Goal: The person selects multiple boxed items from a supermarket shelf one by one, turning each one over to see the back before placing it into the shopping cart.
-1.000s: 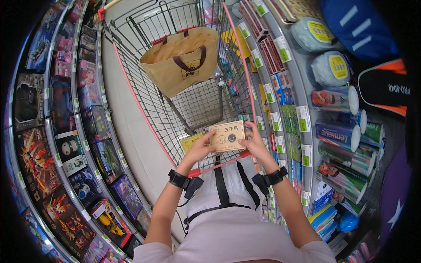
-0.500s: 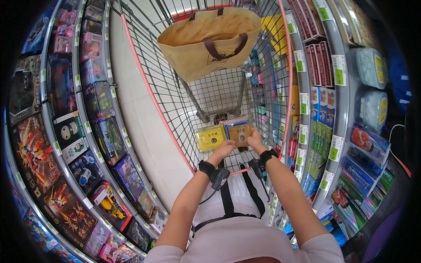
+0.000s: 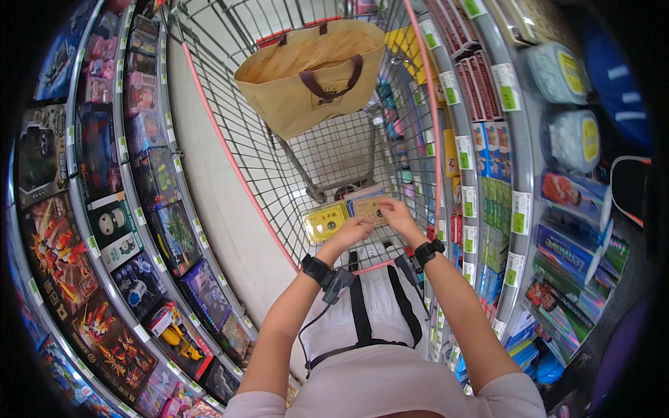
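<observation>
A flat yellow box [image 3: 325, 222] and a flat tan box [image 3: 368, 207] lie side by side in the near end of the wire shopping cart [image 3: 212, 132]. Blue and pale edges of other flat boxes [image 3: 362, 193] show behind the tan one. My left hand [image 3: 355, 231] is over the tan box's near edge, its fingers loosely extended and seemingly gripping nothing. Over that box's right side is my right hand [image 3: 397, 215], fingers bent but apart, covering part of the lid. Whether its fingertips touch the lid is hard to see.
A tan tote bag [image 3: 306, 87] with dark handles stands at the cart's far end. Shelves of boxed toys [image 3: 115, 223] line the left side. On the right, shelves hold packaged goods [image 3: 498, 188] close to the cart's pink rail [image 3: 426, 76]. Tiled floor [image 3: 216, 188] runs along the left.
Both hands have loosened from the tan box's sides and shifted over its near and right parts. The cart, bag and boxes sit slightly farther left in view.
</observation>
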